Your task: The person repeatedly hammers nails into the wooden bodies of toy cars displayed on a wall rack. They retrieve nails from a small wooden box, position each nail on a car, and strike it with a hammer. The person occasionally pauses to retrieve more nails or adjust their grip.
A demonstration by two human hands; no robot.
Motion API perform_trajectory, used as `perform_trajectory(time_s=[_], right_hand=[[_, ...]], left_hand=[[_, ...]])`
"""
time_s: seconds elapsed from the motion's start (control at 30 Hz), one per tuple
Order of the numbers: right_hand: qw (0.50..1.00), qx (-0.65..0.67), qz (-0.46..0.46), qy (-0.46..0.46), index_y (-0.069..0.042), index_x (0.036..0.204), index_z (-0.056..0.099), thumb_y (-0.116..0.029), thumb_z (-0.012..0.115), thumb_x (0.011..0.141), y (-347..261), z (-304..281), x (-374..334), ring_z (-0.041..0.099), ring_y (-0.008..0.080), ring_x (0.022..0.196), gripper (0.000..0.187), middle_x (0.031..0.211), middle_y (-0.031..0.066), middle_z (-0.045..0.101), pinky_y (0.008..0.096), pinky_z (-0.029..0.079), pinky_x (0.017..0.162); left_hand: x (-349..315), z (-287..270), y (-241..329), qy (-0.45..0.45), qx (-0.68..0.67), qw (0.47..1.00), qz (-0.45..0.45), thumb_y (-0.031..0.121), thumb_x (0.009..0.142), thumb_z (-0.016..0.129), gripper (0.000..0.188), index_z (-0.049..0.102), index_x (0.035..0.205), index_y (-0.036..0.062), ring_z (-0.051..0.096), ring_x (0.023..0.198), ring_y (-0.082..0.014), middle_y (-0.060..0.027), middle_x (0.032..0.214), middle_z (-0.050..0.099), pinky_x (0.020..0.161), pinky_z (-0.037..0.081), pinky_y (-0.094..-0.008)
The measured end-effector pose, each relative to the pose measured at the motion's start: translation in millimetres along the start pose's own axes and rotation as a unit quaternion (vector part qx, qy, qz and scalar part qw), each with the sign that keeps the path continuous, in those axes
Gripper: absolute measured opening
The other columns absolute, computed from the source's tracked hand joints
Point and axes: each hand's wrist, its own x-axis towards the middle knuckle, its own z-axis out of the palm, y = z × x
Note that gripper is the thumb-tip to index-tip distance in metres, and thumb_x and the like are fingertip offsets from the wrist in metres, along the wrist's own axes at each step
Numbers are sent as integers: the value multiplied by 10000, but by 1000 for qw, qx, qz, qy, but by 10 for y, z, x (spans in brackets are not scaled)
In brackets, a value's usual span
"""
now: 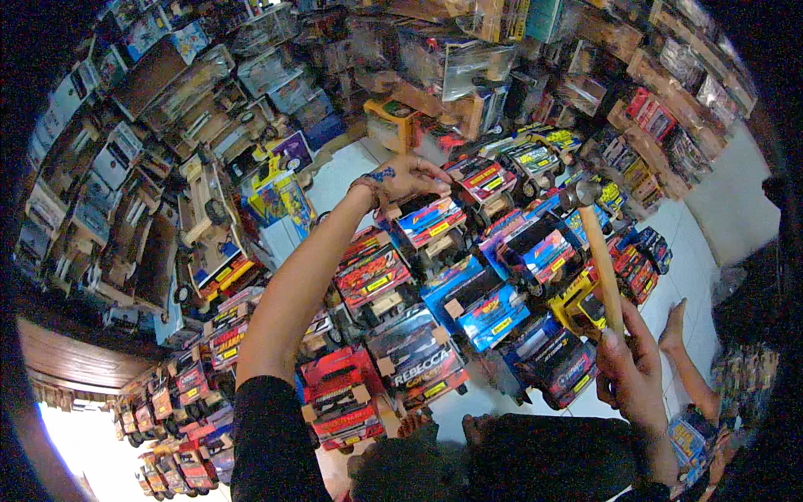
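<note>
My right hand (629, 360) is wrapped round the wooden handle of a hammer (604, 263), whose dark metal head points up and away over the toy trucks. My left hand (407, 178) reaches far forward, its fingers bent together at the top back edge of a blue and red toy truck (432, 222). Whatever those fingertips may pinch is too small to make out. Just right of them stands a red toy truck (485, 181). Beneath the hammer lie a blue and purple truck (544, 251) and a yellow one (583, 307).
Many more toy trucks stand in rows on the white tiled floor (669, 297), including a black one (418, 360) and a red one (339, 397) close to me. Wooden truck bodies (180, 105) are stacked at the left. A bare foot (672, 326) rests at the right.
</note>
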Motion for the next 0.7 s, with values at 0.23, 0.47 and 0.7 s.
perform_trajectory(time_s=[0.23, 0.47, 0.7], right_hand=[[999, -16, 47, -9, -98, 1444, 378, -241, 584, 977, 45, -16, 121, 395, 27, 479, 531, 732, -45, 504, 204, 305, 390], [999, -48, 17, -14, -49, 1416, 405, -262, 599, 978, 147, 34, 304, 518, 62, 749, 525, 967, 16, 588, 220, 436, 612], [988, -146, 8, -43, -23, 1402, 423, -268, 603, 976, 123, 39, 485, 530, 122, 996, 523, 1161, 79, 572, 268, 452, 871]], left_hand=[[54, 39, -241, 29, -39, 999, 24, 334, 850, 760, 383, 722, 1115, 59, 643, 1020, -138, -45, 1090, 714, 959, 474, -280], [13, 52, -318, 42, -64, 997, 6, 348, 867, 742, 389, 718, 1130, 64, 644, 1008, -112, -38, 1101, 716, 951, 474, -260], [31, 67, -357, 42, -86, 995, 9, 316, 863, 753, 376, 712, 1121, 46, 651, 1005, -117, -46, 1102, 716, 944, 483, -258]])
